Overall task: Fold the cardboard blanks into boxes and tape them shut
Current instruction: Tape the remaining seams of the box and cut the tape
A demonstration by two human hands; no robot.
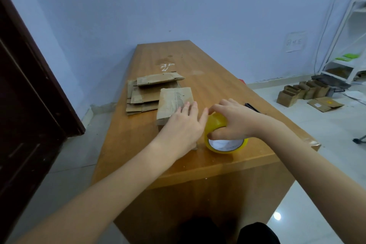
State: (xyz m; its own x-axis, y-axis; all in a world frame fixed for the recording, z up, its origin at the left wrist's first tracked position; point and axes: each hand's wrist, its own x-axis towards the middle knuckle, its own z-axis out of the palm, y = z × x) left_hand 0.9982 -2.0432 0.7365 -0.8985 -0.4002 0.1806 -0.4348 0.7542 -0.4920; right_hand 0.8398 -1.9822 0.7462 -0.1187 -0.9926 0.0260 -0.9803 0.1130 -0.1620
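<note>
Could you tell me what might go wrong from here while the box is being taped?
1. The left hand lies flat on the folded cardboard box; if it lifts early, the flaps may spring open.
2. The right hand has its grip on the yellow tape roll close to the table edge; a slip could send it off.
</note>
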